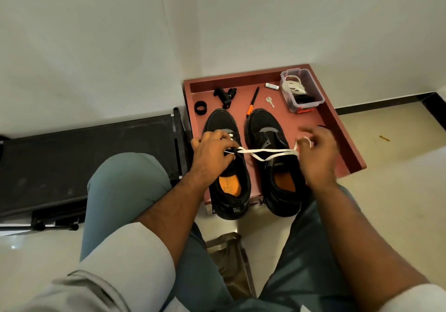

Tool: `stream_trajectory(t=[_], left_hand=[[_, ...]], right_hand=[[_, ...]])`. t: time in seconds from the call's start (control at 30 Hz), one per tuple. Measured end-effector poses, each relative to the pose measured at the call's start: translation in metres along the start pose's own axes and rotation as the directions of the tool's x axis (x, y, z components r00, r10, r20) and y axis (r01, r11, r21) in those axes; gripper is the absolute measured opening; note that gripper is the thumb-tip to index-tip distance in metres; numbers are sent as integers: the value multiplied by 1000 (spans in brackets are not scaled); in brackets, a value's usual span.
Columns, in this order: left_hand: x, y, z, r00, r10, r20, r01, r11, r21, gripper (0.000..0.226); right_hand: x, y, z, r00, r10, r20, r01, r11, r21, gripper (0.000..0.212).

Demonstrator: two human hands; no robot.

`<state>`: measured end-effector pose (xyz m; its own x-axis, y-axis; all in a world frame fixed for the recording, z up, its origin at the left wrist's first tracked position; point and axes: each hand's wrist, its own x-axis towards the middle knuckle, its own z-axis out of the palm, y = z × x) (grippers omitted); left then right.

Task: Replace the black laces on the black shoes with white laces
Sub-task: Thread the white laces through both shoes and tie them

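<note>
- The left hand (212, 151), at frame centre, is curled closed over the eyelet area of the left black mesh shoe with an orange insole (226, 167), pinching the flat white lace (265, 153) where it leaves the shoe.
- The right hand (318, 152), right of centre, is loosely closed with the lace's far end looped round a finger; the lace runs taut between the hands, crossing over the right black shoe (272, 157), which shows bare eyelets.
- Both shoes stand side by side, toes toward the top of the frame, on a shallow red-brown wooden tray surface (337, 138); their heels overhang its near edge.
- Above the toes lie a black ring (201, 107), a black clamp-like part (224, 95), an orange-and-black pen-shaped tool (253, 100), a small silver key (270, 101) and a white tube (272, 86).
- A clear plastic box (311, 87) in the tray's upper-right corner holds coiled white lace and something black.
- Open tray floor remains right of the right shoe, up to the raised rim.
</note>
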<state>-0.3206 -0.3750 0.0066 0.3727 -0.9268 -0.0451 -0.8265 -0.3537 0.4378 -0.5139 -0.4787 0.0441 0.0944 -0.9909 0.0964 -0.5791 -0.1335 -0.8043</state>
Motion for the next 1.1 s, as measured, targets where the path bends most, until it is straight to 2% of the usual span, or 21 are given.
stream_trajectory(t=[0.03,0.07,0.13,0.17,0.23,0.27,0.3,0.33,0.37,0.4,0.47,0.57,0.67,0.7,0.77,0.8,0.83,0.9,1.03,1.1], left_hand=[[0,1,0,1000,8,-10,-8,1000,-10,29],[-1,2,1,1000,13,-14,-14,1000,-19,28],[-1,2,1,1000,11,-8,-11,1000,-28,26],[-1,1,1,1000,3,0,-3,1000,-28,26],[0,0,1,1000,-9,7,9,1000,-19,26],[0,-1,0,1000,-11,8,11,1000,-13,26],[-1,-1,0,1000,-12,5,12,1000,-13,25],[-1,-2,0,1000,-13,1,13,1000,-19,25],[-2,-2,0,1000,-16,-7,16,1000,-23,25],[-2,-3,0,1000,-23,-15,23,1000,-21,24],[-1,-3,0,999,-37,-24,37,999,-10,24],[1,-2,2,999,-41,-31,41,999,-4,25],[0,-3,5,999,-29,-22,29,999,-31,25],[0,-3,5,1000,-22,-13,21,999,-48,25],[0,-3,5,1000,-7,3,7,997,-77,27],[1,-3,5,1000,-3,6,3,996,-86,28],[0,-4,5,1000,-3,11,3,996,-89,29],[-1,-4,4,1000,-9,18,10,996,-91,29],[-3,-2,4,1000,-15,13,16,997,-77,30],[-4,-3,3,1000,-29,2,29,999,-36,28]], right_hand=[[-4,-3,16,979,-145,145,159,983,-95,26],[-8,-6,32,924,-238,299,307,929,-208,26],[-14,-12,56,812,-221,540,481,776,-407,26],[-14,-14,63,787,-180,590,510,727,-459,25],[-13,-15,68,800,-192,569,491,754,-436,22],[-11,-12,64,843,-209,496,421,830,-365,19],[-8,-11,56,907,-188,377,294,924,-246,16],[-3,-7,44,963,-107,249,132,987,-87,13],[1,-6,30,992,-6,122,-2,998,66,11],[4,-5,13,997,76,17,-77,984,160,9],[1,0,-17,988,110,-109,-91,981,170,9],[-14,18,-34,984,100,-150,-78,986,145,10],[-21,33,-30,981,164,-101,-154,983,101,28],[-22,32,-26,992,115,-49,-114,993,33,37],[-23,26,-11,986,-117,116,133,982,-137,42],[-24,20,0,947,-231,223,276,941,-196,39],[-26,15,12,896,-293,332,381,893,-239,36],[-31,3,34,825,-294,482,476,821,-315,36],[-34,-10,57,785,-287,548,562,701,-439,21],[-32,-11,53,803,-293,519,546,711,-444,18]])
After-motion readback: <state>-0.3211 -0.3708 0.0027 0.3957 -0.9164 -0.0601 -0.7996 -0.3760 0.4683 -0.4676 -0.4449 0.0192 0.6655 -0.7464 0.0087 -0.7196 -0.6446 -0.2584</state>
